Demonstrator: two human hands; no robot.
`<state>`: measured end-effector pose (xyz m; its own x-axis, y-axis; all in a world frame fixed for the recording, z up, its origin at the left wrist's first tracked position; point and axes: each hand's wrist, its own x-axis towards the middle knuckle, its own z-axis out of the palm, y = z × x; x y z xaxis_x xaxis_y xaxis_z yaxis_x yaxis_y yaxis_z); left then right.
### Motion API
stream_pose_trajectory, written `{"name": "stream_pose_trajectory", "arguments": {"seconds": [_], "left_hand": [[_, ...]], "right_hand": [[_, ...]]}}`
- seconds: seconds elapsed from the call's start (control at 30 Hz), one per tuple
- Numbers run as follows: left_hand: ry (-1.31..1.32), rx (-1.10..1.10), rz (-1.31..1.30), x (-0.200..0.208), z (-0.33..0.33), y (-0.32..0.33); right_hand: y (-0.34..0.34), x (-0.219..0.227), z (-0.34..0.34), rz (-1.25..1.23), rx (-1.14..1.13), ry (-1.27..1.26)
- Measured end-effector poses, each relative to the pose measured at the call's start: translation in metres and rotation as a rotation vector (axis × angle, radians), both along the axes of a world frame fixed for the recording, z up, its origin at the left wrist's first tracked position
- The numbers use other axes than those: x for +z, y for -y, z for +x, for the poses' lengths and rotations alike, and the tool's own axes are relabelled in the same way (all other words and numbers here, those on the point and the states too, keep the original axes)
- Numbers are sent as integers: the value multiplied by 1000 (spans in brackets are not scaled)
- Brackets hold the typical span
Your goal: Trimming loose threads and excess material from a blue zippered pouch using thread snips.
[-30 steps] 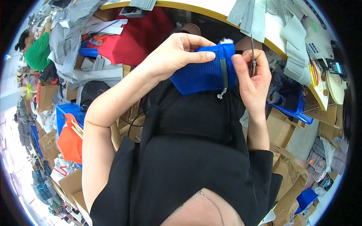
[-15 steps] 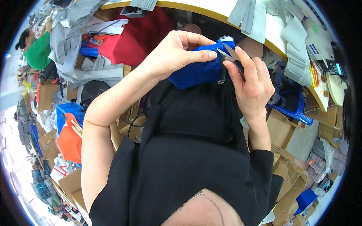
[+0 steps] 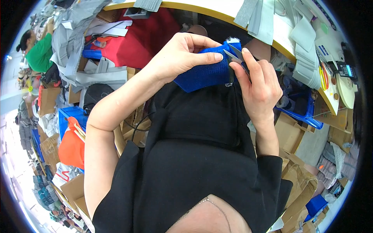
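Half the scissors [image 3: 234, 57] hides in the curled, gripping right hand [image 3: 258, 84]; left hand [image 3: 185, 56] pinches blue mesh [image 3: 202, 76].

A white, yellow-edged desk [image 3: 208, 3] is curving along the top.
Grey strips [image 3: 262, 24] are hanging over its edge, a layered grey stack [image 3: 306, 64] is lying to their right, and beyond it a dark calculator [image 3: 345, 70] is resting near yellow and red loops [image 3: 323, 77] and a pale disc [image 3: 345, 92].

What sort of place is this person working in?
Probably a sewing or textile workshop: grey strips hang over the edge of the table, cardboard boxes stand about, and the right hand holds scissors at a blue fabric piece.
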<state>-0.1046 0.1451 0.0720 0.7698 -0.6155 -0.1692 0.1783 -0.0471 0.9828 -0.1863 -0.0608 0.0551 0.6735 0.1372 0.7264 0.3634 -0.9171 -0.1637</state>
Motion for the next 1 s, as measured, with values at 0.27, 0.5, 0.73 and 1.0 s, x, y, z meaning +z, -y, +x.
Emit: {"name": "stream_pose_trajectory", "arguments": {"seconds": [0.27, 0.5, 0.73, 1.0], "left_hand": [[-155, -84, -114, -5, 3, -3], [-238, -97, -156, 1, 4, -1], [-199, -100, -137, -4, 3, -5], [-311, -93, -192, -2, 4, -3]], "right_hand": [[9, -4, 5, -94, 104, 94], [-4, -1, -1, 45, 67, -10], [-5, -1, -2, 690, 241, -449], [3, -1, 6, -140, 70, 130]]}}
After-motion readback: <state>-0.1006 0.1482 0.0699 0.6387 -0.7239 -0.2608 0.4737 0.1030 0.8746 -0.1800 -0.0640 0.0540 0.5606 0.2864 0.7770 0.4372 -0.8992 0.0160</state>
